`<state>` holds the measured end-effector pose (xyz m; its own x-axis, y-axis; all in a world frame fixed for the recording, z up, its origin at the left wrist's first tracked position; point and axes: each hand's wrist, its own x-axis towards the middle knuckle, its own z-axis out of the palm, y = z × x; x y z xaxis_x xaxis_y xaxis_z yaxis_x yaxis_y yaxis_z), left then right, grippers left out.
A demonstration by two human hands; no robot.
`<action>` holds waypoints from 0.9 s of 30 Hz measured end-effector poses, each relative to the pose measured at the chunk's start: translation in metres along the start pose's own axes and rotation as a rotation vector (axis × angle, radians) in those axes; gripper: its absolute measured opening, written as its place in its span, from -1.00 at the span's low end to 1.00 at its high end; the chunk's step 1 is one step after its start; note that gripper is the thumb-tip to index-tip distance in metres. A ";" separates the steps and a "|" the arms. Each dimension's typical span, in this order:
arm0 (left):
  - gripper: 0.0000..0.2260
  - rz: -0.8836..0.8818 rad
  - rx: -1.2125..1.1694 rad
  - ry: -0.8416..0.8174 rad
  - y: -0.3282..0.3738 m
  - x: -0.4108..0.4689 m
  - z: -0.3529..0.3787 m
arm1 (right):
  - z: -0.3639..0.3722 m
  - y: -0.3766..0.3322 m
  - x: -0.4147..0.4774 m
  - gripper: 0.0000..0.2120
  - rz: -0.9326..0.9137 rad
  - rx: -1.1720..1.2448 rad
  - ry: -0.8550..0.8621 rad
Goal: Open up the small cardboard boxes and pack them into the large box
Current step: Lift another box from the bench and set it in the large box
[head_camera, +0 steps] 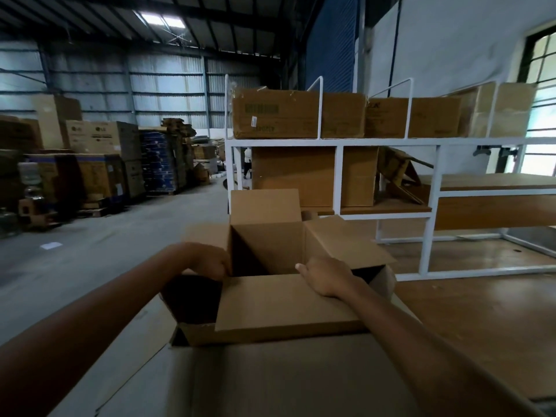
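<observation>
**Both hands on an opened small box at the mouth of the large one**

A small cardboard box point(270, 251) sits opened out in the middle of the view, its top flaps spread: the far flap stands upright, the right flap slopes out and down to the right, and the near flap lies flat toward the person. Its inside is bare brown card and shadowed.

The left hand point(210, 260) is curled over the box's left edge, fingers closed on the card at the corner where the left wall meets the near flap. The right hand point(325, 275) rests on the far right part of the near flap, palm down, fingers bent over the flap's edge into the opening (whether they pinch the card or only press on it cannot be told).

The small box sits at the far end of the large box point(270, 380), whose broad pale flap fills the bottom of the view; a dark gap beside the small box's left side shows into the large box's interior. Whether the small box sits fully down inside cannot be told.

Behind stands a white metal rack point(340, 142) on a wooden table top point(481, 296), loaded with closed cartons point(276, 115) on its upper level. To the left, across a grey concrete floor point(90, 254), stacked warehouse cartons point(99, 136) line the wall.
</observation>
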<state>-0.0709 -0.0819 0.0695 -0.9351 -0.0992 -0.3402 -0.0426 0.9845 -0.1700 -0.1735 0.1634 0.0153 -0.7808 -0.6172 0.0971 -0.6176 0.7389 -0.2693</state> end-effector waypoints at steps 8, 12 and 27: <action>-0.49 0.024 -0.304 0.232 0.064 -0.011 -0.004 | -0.011 0.013 -0.040 -0.54 -0.062 -0.007 -0.030; -0.44 0.125 -0.301 0.599 0.114 -0.030 -0.042 | -0.044 0.022 -0.079 -0.42 -0.096 -0.099 0.192; -0.46 0.613 -0.331 1.325 0.347 -0.068 -0.146 | -0.194 0.162 -0.294 -0.34 0.004 -0.200 0.977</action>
<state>-0.0731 0.2874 0.1687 -0.4614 0.3514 0.8146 0.5577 0.8290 -0.0418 -0.0620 0.5171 0.1287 -0.4623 -0.1879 0.8666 -0.5492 0.8279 -0.1135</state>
